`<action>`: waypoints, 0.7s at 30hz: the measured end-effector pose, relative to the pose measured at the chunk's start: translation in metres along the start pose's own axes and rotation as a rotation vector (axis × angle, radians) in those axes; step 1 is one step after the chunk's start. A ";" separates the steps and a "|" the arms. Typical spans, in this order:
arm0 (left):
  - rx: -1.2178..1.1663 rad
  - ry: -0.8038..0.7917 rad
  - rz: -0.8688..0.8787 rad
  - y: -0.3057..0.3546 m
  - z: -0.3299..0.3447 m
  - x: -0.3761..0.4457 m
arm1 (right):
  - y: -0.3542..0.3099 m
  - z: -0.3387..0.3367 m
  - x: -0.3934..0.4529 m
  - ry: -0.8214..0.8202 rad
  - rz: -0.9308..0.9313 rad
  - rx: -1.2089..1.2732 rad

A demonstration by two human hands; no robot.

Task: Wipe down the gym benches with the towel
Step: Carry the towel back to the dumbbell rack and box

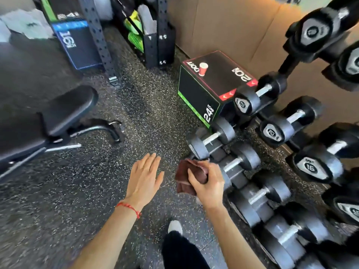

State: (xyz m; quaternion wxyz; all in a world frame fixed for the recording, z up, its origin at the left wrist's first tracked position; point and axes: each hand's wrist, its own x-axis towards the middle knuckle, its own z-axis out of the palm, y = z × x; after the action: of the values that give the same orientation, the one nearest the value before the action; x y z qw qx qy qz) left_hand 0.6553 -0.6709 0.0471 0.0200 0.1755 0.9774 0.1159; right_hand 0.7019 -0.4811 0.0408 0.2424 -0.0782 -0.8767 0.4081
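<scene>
A dark brown towel (187,176), bunched up, sits in my right hand (208,183), whose fingers curl round it in front of me above the floor. My left hand (144,177) hovers beside it with straight fingers spread, holding nothing; a red string bracelet circles its wrist. A black padded gym bench (64,109) stands at the left on a metal frame, well away from both hands.
A dumbbell rack (281,133) with several black dumbbells fills the right side. A black plyo box (213,82) carrying a red paper cup (203,68) stands against the wall. A black rig upright (97,39) and another box (77,47) are at the back. Speckled rubber floor (151,113) spreads between.
</scene>
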 end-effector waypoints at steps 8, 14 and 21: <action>-0.011 0.030 -0.111 -0.014 -0.011 0.068 | 0.016 0.042 0.091 -0.097 -0.059 0.065; -0.017 0.046 -0.131 -0.050 -0.014 0.124 | 0.021 0.092 0.142 -0.167 -0.037 0.073; -0.023 0.016 -0.122 -0.120 -0.008 0.220 | 0.012 0.168 0.220 -0.159 -0.017 0.080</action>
State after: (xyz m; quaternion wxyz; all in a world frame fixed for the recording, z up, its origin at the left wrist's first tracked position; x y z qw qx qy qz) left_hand 0.4078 -0.7052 0.0276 0.0214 0.1146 0.9850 0.1271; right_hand 0.4280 -0.5131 0.0188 0.1783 -0.0282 -0.8769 0.4455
